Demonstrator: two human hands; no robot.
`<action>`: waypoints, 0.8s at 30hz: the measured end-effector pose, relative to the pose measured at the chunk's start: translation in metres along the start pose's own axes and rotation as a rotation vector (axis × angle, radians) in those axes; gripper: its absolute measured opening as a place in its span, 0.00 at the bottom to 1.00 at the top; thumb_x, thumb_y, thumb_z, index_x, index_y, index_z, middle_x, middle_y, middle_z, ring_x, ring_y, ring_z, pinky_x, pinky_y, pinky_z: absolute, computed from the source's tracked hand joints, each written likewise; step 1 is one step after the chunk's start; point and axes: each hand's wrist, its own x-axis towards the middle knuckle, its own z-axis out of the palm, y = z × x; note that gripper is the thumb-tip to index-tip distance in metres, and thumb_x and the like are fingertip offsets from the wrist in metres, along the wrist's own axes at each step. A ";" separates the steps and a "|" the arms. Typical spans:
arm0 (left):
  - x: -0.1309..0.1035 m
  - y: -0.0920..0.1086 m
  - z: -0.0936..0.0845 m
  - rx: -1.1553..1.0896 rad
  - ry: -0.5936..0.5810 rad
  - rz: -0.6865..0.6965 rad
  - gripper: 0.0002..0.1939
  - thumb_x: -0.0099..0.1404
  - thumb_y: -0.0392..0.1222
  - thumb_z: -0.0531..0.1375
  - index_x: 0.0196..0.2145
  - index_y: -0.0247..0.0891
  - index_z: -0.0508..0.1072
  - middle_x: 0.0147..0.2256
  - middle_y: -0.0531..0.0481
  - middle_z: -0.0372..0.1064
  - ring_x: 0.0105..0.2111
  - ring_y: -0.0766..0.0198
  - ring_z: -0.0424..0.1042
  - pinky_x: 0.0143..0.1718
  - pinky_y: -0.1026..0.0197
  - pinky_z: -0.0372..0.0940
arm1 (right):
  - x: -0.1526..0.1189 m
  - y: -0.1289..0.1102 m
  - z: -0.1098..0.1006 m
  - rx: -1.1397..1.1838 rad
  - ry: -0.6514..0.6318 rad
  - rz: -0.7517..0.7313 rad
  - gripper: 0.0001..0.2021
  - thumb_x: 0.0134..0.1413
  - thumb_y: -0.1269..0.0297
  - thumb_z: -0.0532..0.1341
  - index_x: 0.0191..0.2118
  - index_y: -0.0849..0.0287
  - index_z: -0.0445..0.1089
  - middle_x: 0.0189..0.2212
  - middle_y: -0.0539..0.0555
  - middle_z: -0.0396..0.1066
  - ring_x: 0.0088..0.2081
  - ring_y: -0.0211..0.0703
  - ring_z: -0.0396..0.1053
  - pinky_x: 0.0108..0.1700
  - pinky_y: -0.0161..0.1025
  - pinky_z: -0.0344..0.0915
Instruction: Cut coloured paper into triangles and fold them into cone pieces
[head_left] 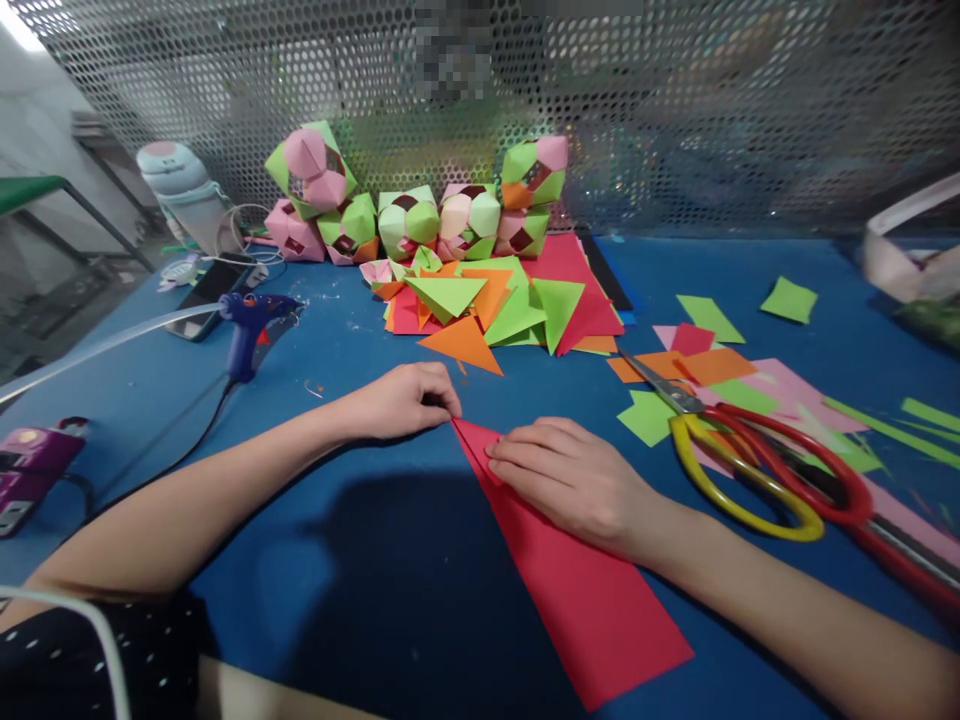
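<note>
A long strip of red paper (592, 590) lies slantwise on the blue table, its far end folded over to a narrow point. My left hand (409, 402) is closed at that point, thumb and fingers pinching the tip. Across the folded part lies my right hand (574, 485), palm down, its fingers stretched out side by side and pressing on the paper; its thumb is hidden. Beyond the hands is a pile of green, orange and red paper pieces (510, 305), some folded into triangles.
Scissors with red and yellow handles (739, 470) lie on paper scraps (780, 385) at right. A blue glue gun (251, 325), its cable, a phone (210, 295) and a purple device (37, 465) are at left. Folded paper balls (405, 220) stand along the perforated metal panel (675, 130).
</note>
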 end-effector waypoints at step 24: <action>0.001 -0.004 0.001 0.001 -0.010 0.011 0.11 0.56 0.26 0.56 0.32 0.35 0.76 0.33 0.51 0.66 0.35 0.68 0.67 0.40 0.65 0.63 | -0.002 0.000 0.005 0.081 -0.055 -0.024 0.11 0.59 0.76 0.55 0.48 0.65 0.67 0.41 0.59 0.75 0.46 0.48 0.67 0.44 0.46 0.65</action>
